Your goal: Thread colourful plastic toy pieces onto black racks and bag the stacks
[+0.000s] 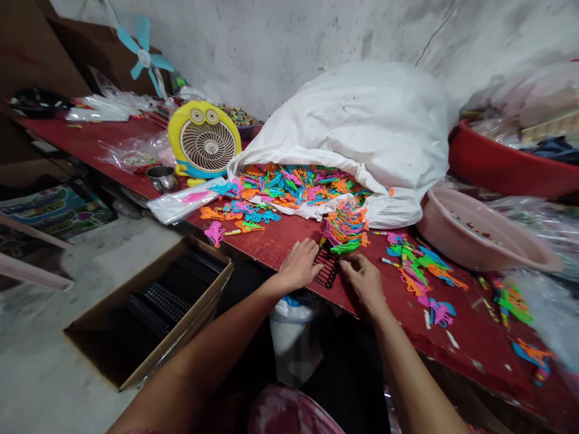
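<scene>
The left hand [298, 265] is laid, fingers extended, against a slotted black plastic rack [326, 275] on the counter [266, 244]; the right hand [363, 278] is bunched at its right edge, its grip impossible to tell. The far end seems filled with coloured plastic figures [347, 226]; near slots are left bare. Much apparently remains: loose figures [414, 274] are scattered rightward, more are heaped in the white sack [362, 114], and further black racks [167, 303] are stored in the cardboard box [181, 334].

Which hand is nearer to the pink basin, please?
Right. The right hand is apart from the pink basin, on its left side; the left hand is farther left.
</scene>
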`<state>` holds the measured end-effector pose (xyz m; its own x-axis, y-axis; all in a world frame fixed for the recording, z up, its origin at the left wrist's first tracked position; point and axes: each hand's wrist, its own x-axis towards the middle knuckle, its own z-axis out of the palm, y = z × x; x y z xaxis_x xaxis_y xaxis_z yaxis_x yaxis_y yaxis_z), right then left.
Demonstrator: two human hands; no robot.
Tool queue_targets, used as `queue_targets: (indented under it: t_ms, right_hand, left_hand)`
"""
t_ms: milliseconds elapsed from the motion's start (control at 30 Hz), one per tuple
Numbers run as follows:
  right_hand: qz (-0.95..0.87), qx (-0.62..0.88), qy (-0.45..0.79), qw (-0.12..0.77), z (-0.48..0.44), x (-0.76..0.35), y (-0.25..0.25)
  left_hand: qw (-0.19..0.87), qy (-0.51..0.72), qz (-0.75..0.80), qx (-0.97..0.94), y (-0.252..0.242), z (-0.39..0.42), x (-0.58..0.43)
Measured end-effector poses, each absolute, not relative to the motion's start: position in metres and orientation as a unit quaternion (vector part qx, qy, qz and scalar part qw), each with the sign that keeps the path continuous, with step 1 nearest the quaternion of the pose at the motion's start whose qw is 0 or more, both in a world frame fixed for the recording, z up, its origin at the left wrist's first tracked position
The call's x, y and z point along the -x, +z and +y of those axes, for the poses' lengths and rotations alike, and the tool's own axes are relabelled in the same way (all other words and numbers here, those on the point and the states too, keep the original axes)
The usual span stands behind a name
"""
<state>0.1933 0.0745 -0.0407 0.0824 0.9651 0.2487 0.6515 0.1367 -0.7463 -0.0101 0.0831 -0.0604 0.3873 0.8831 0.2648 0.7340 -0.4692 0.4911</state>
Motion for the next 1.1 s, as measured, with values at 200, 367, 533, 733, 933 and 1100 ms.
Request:
queue_targets:
  t_ms: [200, 367, 533, 733, 933, 1100]
  right_hand:
    - [-0.656, 0.637, 0.159, 0.373, 0.08, -0.191, -0.044]
    - [-0.641, 0.655, 0.145, 0.373, 0.083, -0.209, -0.045]
    - [-0.635, 0.636, 0.192, 0.394, 0.084, -0.223, -0.044]
    - [-0.626, 0.639, 0.217, 0.391, 0.087, -0.225, -0.045]
    - [-0.653, 0.645, 0.169, 0.359, 0.092, -0.23, -0.042]
    - [-0.671, 0.634, 0.175, 0.342, 0.096, -0.231, -0.043]
  left_hand:
    - [0.144, 0.243, 0.48, -0.831, -0.059, 0.061, 0.006]
    - [0.125, 0.269, 0.451, -0.842, -0.06, 0.037, 0.0]
    - [0.098, 0.266, 0.427, -0.859, -0.063, 0.026, -0.009]
    - [0.096, 0.242, 0.425, -0.867, -0.06, 0.026, -0.014]
    - [0.101, 0.297, 0.389, -0.866, -0.042, 0.03, 0.0]
    - [0.011, 0.467, 0.417, -0.78, 0.012, 0.048, 0.005]
